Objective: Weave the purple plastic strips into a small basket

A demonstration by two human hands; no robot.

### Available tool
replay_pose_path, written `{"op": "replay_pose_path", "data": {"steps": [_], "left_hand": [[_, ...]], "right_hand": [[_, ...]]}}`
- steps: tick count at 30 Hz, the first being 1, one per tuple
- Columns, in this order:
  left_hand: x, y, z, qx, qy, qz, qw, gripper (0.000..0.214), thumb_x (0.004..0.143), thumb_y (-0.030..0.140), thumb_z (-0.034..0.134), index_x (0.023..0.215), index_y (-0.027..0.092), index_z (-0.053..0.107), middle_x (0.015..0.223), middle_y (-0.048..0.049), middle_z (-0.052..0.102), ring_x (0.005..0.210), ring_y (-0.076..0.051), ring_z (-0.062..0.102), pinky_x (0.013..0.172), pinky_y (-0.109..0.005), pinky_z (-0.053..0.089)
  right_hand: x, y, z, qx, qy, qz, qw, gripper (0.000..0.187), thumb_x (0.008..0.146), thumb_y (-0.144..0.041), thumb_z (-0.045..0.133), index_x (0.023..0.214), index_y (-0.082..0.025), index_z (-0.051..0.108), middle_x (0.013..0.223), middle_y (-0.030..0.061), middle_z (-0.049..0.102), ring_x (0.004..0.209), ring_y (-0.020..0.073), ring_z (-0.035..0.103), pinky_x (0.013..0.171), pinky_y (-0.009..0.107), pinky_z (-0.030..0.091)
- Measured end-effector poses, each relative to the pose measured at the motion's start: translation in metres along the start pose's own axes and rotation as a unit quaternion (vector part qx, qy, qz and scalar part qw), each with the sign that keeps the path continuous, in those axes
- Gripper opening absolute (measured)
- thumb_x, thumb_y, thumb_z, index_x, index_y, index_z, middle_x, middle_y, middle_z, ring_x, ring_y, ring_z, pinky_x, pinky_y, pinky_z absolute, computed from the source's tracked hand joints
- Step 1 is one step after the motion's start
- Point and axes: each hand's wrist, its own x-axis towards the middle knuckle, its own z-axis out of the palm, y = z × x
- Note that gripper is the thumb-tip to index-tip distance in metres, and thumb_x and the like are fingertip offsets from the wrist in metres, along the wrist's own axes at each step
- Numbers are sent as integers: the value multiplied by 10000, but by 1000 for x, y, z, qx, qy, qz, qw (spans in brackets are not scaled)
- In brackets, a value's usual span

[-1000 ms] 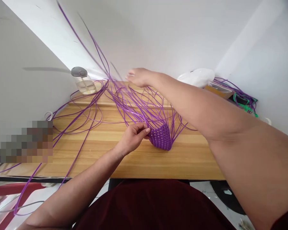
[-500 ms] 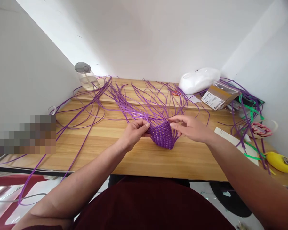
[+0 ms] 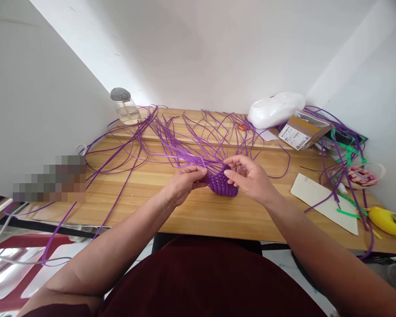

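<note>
A small purple woven piece [image 3: 221,185] rests on the wooden table [image 3: 198,215], with several long purple strips [image 3: 171,141] fanning out from its top toward the back and left. My left hand [image 3: 185,181] pinches the piece's left edge, fingers closed. On the right edge, my right hand [image 3: 249,176] grips it with curled fingers and holds strips near the top.
A lidded glass jar [image 3: 125,108] stands at the back left. At the back right lie a white plastic bag [image 3: 275,108] and a cardboard box [image 3: 298,132]. White paper [image 3: 323,200], green strips [image 3: 346,149], a red-white roll [image 3: 363,176] and a yellow object [image 3: 386,220] crowd the right side.
My right hand came back from the far strips to the woven piece and closed on its right edge. The raised strips have dropped onto the table. The left hand stayed put.
</note>
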Motion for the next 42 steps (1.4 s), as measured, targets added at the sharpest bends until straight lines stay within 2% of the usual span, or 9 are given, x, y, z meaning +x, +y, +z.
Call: {"op": "replay_pose_path", "data": {"steps": [6,12,17,21,24,29,32,37,42], "left_hand": [[-5,-7,4,14,2,46,999,326,629,374,888,710,132,686,735,-12,676,732,-124,629,841,-310,529],[-8,-14,-5,115,-24,61,991,310,679,393,865,752,132,714,774,-39,712,760,-153,654,842,-311,516],[-8,-13,-5,128,-9,39,991,346,602,405,907,732,138,729,767,-38,722,773,-154,658,846,-290,519],[-7,-14,-1,91,11,32,995,382,562,431,918,725,145,724,791,-40,723,815,-171,666,897,-316,530],[-5,-15,-3,83,29,61,994,366,585,422,909,734,164,697,797,-11,704,829,-160,654,906,-310,523],[-1,-15,-8,171,25,110,979,324,649,406,869,765,166,686,744,7,665,746,-118,583,761,-231,463],[1,-13,-7,192,45,129,972,330,638,412,860,737,160,671,703,6,643,707,-119,547,712,-236,433],[2,-14,-8,182,80,155,968,333,639,419,845,739,168,649,727,3,634,730,-137,549,736,-259,435],[0,-16,-20,202,83,161,963,343,691,464,817,786,176,656,774,-6,619,765,-154,551,755,-267,449]], "right_hand": [[-19,-3,16,-129,21,-165,978,219,871,-211,665,1080,-229,731,1109,59,595,720,102,594,701,291,550],[-27,0,28,-185,45,-230,954,254,898,-184,631,1138,-223,707,1139,79,593,1081,200,598,961,361,521],[-34,1,36,-195,54,-245,948,263,895,-176,631,1151,-189,691,1144,91,590,1113,189,581,1000,346,500],[-41,12,25,-116,65,-182,974,264,903,-258,628,1153,-202,694,1241,89,593,866,125,624,766,276,553],[-48,36,-8,-123,75,-89,985,253,907,-333,624,1099,-201,721,1110,68,685,746,112,616,683,259,522],[-62,87,-81,-293,110,121,942,194,898,-309,606,973,-212,756,949,29,756,839,162,670,783,283,495],[-61,111,-105,-329,131,142,924,207,895,-282,599,1002,-191,750,958,57,744,837,181,667,785,300,489],[-36,133,-111,-388,163,133,897,330,884,-258,618,1180,-140,705,1133,151,650,1012,232,611,931,352,442],[-21,128,-100,-407,147,102,896,129,872,-168,598,885,-143,723,990,125,655,1023,242,563,944,350,390]]}}
